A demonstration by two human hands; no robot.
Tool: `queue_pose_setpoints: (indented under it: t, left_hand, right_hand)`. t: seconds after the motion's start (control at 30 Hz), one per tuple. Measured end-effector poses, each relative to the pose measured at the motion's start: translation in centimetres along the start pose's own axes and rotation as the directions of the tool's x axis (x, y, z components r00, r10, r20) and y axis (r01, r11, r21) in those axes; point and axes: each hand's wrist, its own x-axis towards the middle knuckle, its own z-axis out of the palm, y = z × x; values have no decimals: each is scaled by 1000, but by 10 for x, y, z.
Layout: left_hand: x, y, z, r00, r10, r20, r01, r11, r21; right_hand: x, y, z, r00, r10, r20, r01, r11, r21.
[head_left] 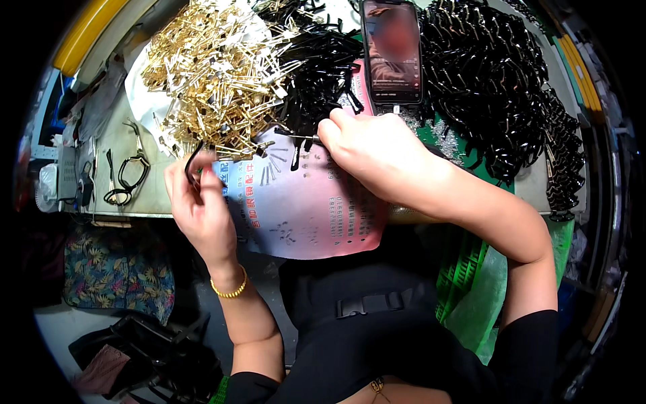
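My left hand (pixel 200 205), with a yellow beaded bracelet on its wrist, pinches a thin curved black piece (pixel 194 165) at the left edge of a printed pink-and-blue mat (pixel 303 222). Its fingertips are blurred. Over the mat's upper edge, my right hand (pixel 363 145) is closed in a pinch on a thin dark rod (pixel 306 137) that points left; its exact kind is unclear. Beyond the left hand rises a heap of small gold metal pieces (pixel 215 81). A loose black piece (pixel 295 159) lies on the mat below the rod. Slim black pieces (pixel 323 67) are piled behind it.
A phone (pixel 393 54) with a lit screen and a plugged cable stands beyond my right hand. Many long black strips (pixel 484 81) cover the right of the table. Black eyeglass frames (pixel 128 176) lie at the left. A black bag (pixel 145 357) is at lower left.
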Motion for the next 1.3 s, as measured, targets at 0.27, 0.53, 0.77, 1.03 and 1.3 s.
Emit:
queue_pose_setpoints:
  t: [0.27, 0.53, 0.77, 1.03, 1.3]
  left_hand:
    - [68, 9, 41, 932, 171, 320, -339, 723, 602]
    - [111, -22, 13, 976, -193, 95, 206, 967, -149]
    - [111, -16, 29, 921, -299, 248, 385, 791, -476]
    - [67, -23, 8, 904, -382, 192, 426, 835, -347]
    - [50, -34, -12, 708, -516, 482, 638, 175, -750]
  right_hand:
    - [-65, -4, -68, 933, 261, 250, -355, 533, 769]
    - [-181, 17, -90, 632, 559, 537, -521, -207, 828]
    - [-214, 14, -45, 583, 808, 79, -679, 432, 593]
    - [-215, 15, -31, 589, 807, 34, -757, 537, 372]
    - [-208, 10, -38, 552, 808, 206, -577, 193, 794]
